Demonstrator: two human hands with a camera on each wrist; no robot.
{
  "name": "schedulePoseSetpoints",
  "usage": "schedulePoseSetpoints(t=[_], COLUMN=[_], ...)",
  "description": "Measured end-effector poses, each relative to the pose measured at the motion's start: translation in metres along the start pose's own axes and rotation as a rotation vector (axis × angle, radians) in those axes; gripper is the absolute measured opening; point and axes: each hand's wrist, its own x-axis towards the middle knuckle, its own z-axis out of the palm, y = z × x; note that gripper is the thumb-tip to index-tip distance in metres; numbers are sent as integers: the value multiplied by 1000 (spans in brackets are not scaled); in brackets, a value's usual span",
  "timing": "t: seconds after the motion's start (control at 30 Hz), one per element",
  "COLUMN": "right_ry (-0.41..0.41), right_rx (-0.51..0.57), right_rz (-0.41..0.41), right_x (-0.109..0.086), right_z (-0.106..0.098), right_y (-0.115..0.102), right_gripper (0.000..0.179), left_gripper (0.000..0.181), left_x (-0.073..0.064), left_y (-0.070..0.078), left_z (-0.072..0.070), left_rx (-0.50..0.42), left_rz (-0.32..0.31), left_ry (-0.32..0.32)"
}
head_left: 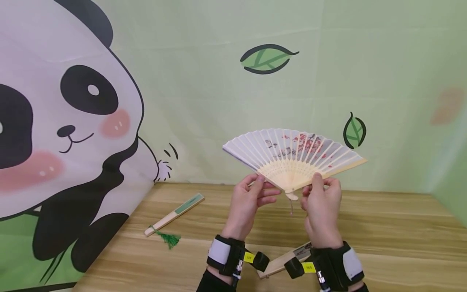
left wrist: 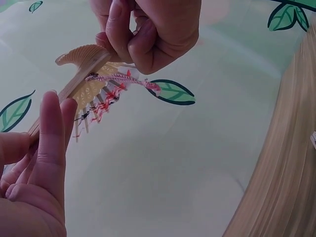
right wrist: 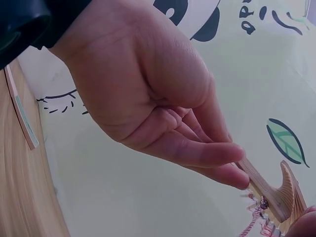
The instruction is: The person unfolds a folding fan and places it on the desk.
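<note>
A folding fan (head_left: 292,158) with pale ribs and a white leaf printed with red blossoms is spread wide in front of the person, raised above the table. My left hand (head_left: 251,196) pinches its left outer rib between thumb and fingers. On the other side my right hand (head_left: 322,202) grips the right outer rib near the pivot, thumb on top. Seen from the left wrist, a pink-and-white cord (left wrist: 118,78) hangs from the pivot. In the right wrist view the right hand (right wrist: 158,98) hides most of the fan, and only the pivot end (right wrist: 276,197) shows.
A closed fan (head_left: 174,215) with a green tassel (head_left: 169,239) lies on the wooden table (head_left: 124,259) to the left. Another closed fan (head_left: 279,263) lies nearer, partly hidden by the wrist straps. A panda-printed backdrop (head_left: 204,101) stands behind.
</note>
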Motion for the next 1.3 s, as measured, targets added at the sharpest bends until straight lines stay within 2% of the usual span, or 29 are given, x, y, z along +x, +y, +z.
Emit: schedulePoseSetpoints(t=[0.4,0.57,0.87,1.1,1.3], right_ry=[36,50,70,86,100], right_rx=[3,48,75,105,112], right_rz=[-4,19,-18,-26,-21], right_x=[-1,-1,3,2,1], right_z=[-1,-3,2,1,1], right_y=[5,7,3,3,3], right_gripper=[16,16,15,13,16], left_gripper=[26,24,27,27,28], left_x=[-2,-2,-1,-2,-3], left_y=[-4,-9,-9,-10,-12], left_z=[1,3,7,12,15], left_rx=[19,16,29,19,8], left_rz=[16,49,118,106,124], left_ry=[8,28,43,59,80])
